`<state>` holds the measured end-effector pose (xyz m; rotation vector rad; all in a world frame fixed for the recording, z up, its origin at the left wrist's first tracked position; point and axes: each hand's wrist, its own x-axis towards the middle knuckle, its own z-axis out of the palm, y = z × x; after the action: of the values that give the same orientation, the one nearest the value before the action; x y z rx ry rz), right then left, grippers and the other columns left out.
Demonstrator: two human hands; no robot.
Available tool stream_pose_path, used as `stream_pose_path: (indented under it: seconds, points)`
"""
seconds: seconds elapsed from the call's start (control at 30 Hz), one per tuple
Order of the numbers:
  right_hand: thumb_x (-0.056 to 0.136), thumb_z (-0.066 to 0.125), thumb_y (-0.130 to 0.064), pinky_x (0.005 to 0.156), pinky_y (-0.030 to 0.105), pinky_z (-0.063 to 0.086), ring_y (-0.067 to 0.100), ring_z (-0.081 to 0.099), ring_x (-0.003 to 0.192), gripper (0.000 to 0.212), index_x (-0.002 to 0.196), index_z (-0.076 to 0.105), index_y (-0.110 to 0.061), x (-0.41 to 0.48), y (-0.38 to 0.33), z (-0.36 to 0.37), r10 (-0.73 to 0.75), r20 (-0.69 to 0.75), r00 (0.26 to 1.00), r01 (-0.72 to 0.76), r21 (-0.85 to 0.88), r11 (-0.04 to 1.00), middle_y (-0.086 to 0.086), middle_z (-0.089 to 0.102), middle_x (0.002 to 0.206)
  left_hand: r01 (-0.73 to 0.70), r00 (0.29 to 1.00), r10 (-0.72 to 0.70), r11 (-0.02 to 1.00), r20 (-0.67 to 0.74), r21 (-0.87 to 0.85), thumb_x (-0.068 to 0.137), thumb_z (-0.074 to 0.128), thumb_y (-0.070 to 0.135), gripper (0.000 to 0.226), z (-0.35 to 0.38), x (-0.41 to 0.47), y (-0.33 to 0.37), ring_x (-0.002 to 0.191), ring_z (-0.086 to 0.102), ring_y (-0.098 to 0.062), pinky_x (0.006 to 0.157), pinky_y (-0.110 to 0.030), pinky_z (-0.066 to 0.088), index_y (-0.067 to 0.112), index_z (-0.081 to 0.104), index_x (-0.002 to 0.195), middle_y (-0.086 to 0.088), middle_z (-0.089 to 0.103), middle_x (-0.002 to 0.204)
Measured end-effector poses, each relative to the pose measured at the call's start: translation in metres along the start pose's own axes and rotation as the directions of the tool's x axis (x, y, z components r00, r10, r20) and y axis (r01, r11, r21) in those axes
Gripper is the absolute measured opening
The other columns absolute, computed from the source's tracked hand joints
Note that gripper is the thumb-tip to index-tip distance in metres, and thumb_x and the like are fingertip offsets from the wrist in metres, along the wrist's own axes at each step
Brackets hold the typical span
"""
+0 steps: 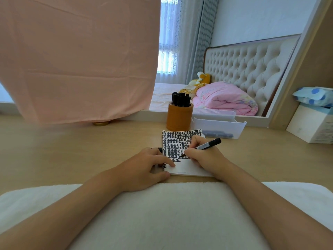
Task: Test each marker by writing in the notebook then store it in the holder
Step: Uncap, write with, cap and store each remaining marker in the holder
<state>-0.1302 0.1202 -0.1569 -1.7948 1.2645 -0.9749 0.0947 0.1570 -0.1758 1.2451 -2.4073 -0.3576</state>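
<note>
Pale wood desk before a bedroom mirror — right hand gripped the marker, tip down-left on the notebook, barrel slanting up-right; left hand, fingers relaxed, pressed the page edge.

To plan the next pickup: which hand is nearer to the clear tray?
Right. The right hand, writing with a marker, is close in front of the clear tray; the left hand presses the left edge of the notebook, farther away.
</note>
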Motion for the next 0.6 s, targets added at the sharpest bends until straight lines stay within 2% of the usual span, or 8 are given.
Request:
stream_pose_path:
  seconds: [0.07, 0.13, 0.23, 0.3, 0.4, 0.5, 0.6]
  points:
    - [0.090, 0.064, -0.007, 0.041, 0.023, 0.033, 0.013, 0.043, 0.045, 0.018, 0.079, 0.050, -0.011, -0.001, 0.000, -0.003, 0.048, -0.001, 0.999, -0.047, 0.157, 0.987, 0.007, 0.053, 0.057, -0.008, 1.000, 0.008, 1.000, 0.000, 0.008, 0.090, 0.058, 0.051, 0.029, -0.001, 0.000, 0.000, 0.103, 0.042, 0.001, 0.089, -0.025, 0.042, 0.051, 0.057, 0.120, 0.019, 0.048, 0.103]
    - [0.092, 0.065, -0.011, 0.041, 0.024, 0.033, 0.015, 0.043, 0.044, 0.014, 0.085, 0.053, -0.009, -0.002, -0.001, -0.005, 0.048, -0.005, 0.999, -0.046, 0.231, 0.972, 0.009, 0.055, 0.058, -0.017, 1.000, 0.017, 1.000, -0.019, 0.009, 0.091, 0.056, 0.052, 0.028, -0.002, 0.001, 0.001, 0.098, 0.047, -0.001, 0.084, -0.025, 0.045, 0.050, 0.057, 0.119, 0.019, 0.050, 0.100]
    - [0.092, 0.068, -0.016, 0.039, 0.022, 0.035, 0.016, 0.047, 0.043, 0.009, 0.097, 0.062, -0.010, -0.003, -0.006, -0.006, 0.017, -0.042, 0.999, -0.006, 0.256, 0.967, 0.011, 0.062, 0.064, -0.012, 0.987, 0.006, 0.999, -0.160, -0.037, 0.093, 0.053, 0.047, 0.027, -0.004, 0.005, -0.002, 0.086, 0.052, -0.004, 0.076, -0.025, 0.047, 0.044, 0.060, 0.119, 0.017, 0.054, 0.093]
    - [0.095, 0.063, -0.014, 0.038, 0.022, 0.035, 0.019, 0.047, 0.043, 0.010, 0.104, 0.065, -0.013, -0.001, -0.009, -0.007, -0.019, -0.062, 0.998, 0.036, 0.284, 0.958, 0.010, 0.069, 0.072, 0.025, 0.960, -0.026, 1.000, -0.277, -0.006, 0.095, 0.053, 0.040, 0.027, -0.003, 0.010, -0.008, 0.085, 0.050, -0.004, 0.076, -0.027, 0.046, 0.040, 0.060, 0.121, 0.016, 0.054, 0.091]
    - [0.099, 0.052, -0.006, 0.040, 0.024, 0.038, 0.019, 0.049, 0.043, 0.021, 0.113, 0.066, -0.016, 0.001, -0.011, -0.009, -0.055, -0.050, 0.997, 0.066, 0.266, 0.962, 0.010, 0.073, 0.083, 0.133, 0.930, -0.097, 0.988, -0.355, 0.081, 0.096, 0.054, 0.031, 0.032, 0.000, 0.016, -0.019, 0.099, 0.044, -0.008, 0.087, -0.029, 0.041, 0.035, 0.057, 0.128, 0.010, 0.052, 0.104]
    - [0.102, 0.042, 0.002, 0.043, 0.027, 0.045, 0.021, 0.062, 0.057, 0.039, 0.127, 0.062, -0.020, 0.003, -0.010, -0.008, -0.071, 0.005, 0.997, 0.066, 0.301, 0.951, 0.010, 0.074, 0.100, 0.225, 0.936, -0.157, 0.955, -0.315, 0.193, 0.097, 0.052, 0.032, 0.040, 0.003, 0.018, -0.028, 0.115, 0.041, -0.016, 0.097, -0.035, 0.040, 0.028, 0.053, 0.137, 0.004, 0.051, 0.121]
    - [0.104, 0.033, 0.002, 0.049, 0.032, 0.053, 0.027, 0.066, 0.069, 0.043, 0.130, 0.061, -0.018, 0.004, -0.012, -0.007, -0.026, 0.069, 0.997, -0.007, 0.435, 0.900, 0.016, 0.069, 0.108, 0.264, 0.945, -0.202, 0.935, -0.258, 0.236, 0.097, 0.050, 0.037, 0.038, 0.003, 0.020, -0.030, 0.119, 0.040, -0.017, 0.098, -0.036, 0.040, 0.029, 0.057, 0.134, 0.005, 0.053, 0.125]
